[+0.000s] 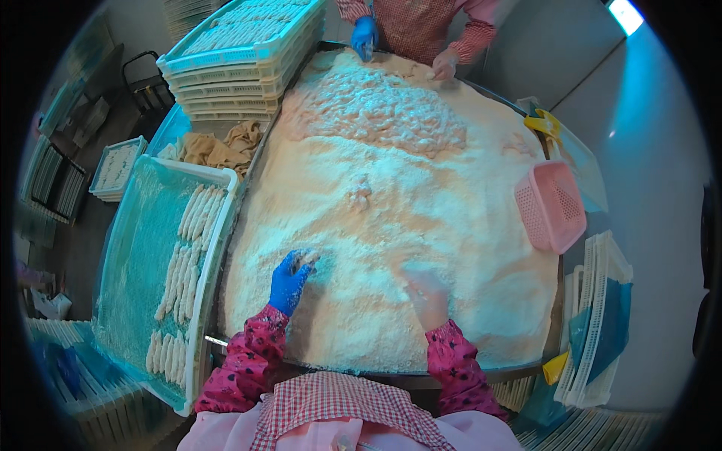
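A broad layer of white flour or breading powder (338, 301) covers the table in front of me. My left hand (288, 284), in a blue glove, is over the powder at near left. Its fingers are curled together around something pale and floury that I cannot make out. My right hand (429, 298) is low over the powder to the right, dusted white and smeared by motion, so its fingers are unclear. A small clump of pale, wet-looking meat pieces (359, 194) lies ahead of both hands. Farther off is a large heap of similar pieces (383, 105).
At left, a lined tray (124, 248) holds rows of coated strips (183, 282). Behind it are tan cloths (218, 150) and stacked white trays (226, 90). A pink basket (549, 207) and upright white trays (598, 323) stand at right. A co-worker (417, 30) works opposite.
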The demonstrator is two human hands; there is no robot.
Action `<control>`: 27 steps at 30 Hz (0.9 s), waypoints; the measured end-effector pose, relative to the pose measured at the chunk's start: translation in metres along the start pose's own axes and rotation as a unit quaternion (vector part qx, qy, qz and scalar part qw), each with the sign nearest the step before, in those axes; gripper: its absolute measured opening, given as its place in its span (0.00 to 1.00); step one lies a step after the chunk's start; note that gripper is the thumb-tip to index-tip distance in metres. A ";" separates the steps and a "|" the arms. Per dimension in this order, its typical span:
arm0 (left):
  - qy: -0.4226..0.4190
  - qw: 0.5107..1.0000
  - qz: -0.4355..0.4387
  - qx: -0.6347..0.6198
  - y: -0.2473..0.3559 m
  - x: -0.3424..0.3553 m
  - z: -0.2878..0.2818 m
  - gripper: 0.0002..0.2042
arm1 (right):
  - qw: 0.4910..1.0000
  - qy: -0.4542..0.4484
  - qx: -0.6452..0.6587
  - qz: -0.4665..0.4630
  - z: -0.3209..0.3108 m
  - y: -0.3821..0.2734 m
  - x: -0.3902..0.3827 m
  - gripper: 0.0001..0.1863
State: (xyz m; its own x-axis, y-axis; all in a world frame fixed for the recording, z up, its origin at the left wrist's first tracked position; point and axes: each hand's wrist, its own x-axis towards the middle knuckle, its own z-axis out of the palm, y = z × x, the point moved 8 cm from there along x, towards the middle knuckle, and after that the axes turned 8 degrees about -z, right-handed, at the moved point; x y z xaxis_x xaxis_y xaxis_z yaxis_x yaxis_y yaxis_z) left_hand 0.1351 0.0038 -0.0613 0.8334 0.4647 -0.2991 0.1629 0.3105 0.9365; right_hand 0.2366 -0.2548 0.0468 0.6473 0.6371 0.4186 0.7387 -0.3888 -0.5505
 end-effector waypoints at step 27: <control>-0.125 0.769 0.300 0.551 0.011 -0.038 0.111 0.17 | 0.990 -0.014 0.002 0.142 0.025 0.046 -0.060 0.23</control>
State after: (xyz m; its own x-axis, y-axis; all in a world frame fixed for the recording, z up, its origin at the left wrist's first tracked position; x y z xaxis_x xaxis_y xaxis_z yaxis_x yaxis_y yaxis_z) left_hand 0.1639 -0.1027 -0.0193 0.9861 0.0339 0.1626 -0.0565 -0.8520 0.5205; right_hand 0.2267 -0.2937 -0.0217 0.8232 0.5207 0.2264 0.5268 -0.5518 -0.6465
